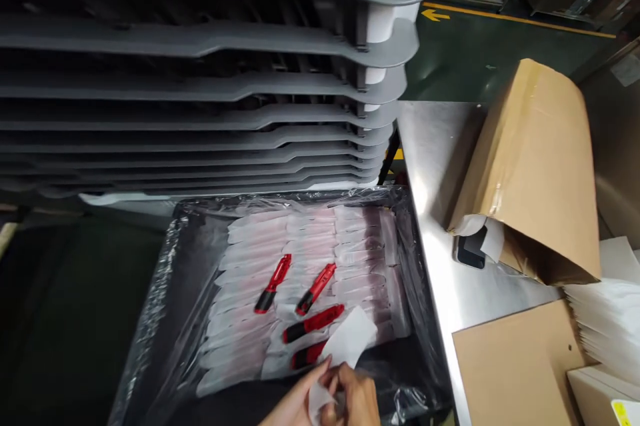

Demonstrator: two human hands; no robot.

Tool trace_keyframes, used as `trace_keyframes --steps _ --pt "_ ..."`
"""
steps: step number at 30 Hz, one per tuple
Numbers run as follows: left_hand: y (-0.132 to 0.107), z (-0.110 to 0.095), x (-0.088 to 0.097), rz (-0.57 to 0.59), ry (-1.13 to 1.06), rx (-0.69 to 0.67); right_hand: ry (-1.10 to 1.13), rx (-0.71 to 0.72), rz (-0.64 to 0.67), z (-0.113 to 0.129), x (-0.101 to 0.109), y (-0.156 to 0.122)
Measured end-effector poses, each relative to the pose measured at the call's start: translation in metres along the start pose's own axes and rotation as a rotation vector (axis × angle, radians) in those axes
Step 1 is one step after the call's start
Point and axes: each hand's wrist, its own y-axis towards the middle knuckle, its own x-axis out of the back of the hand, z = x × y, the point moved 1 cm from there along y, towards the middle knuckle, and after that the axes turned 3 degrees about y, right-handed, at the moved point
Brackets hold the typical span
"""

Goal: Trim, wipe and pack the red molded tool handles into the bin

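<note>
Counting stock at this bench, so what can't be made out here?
Head view:
- Red-and-black utility knife: one end hidden by the white sheet.
- Left hand and right hand: cut off by the bottom edge.
- Black flat device: partly hidden under the brown cardboard box.

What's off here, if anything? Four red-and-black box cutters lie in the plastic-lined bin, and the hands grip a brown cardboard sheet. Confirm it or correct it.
One thing is wrong: the left hand and right hand hold a white paper sheet, not brown cardboard, as the head view shows. The four red-and-black box cutters do lie in the plastic-lined bin.
</note>
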Motion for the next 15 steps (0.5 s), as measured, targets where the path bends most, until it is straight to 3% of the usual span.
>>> trace_keyframes --steps 2,4,9,15 --pt "0.005 -0.003 0.016 0.057 -0.295 0.046 0.031 -0.046 0.084 0.006 -0.004 0.015" --pt "0.019 -0.009 0.029 0.002 -0.43 -0.049 0.058 -0.086 0.12 0.012 -0.005 0.03" --pt "0.057 -0.03 0.045 -0.031 -0.508 -0.146 -0.088 -0.159 0.096 0.014 -0.009 0.063" --pt "0.066 -0.054 0.064 0.096 -0.549 -0.117 -0.461 -0.252 0.112 0.017 -0.005 0.094"
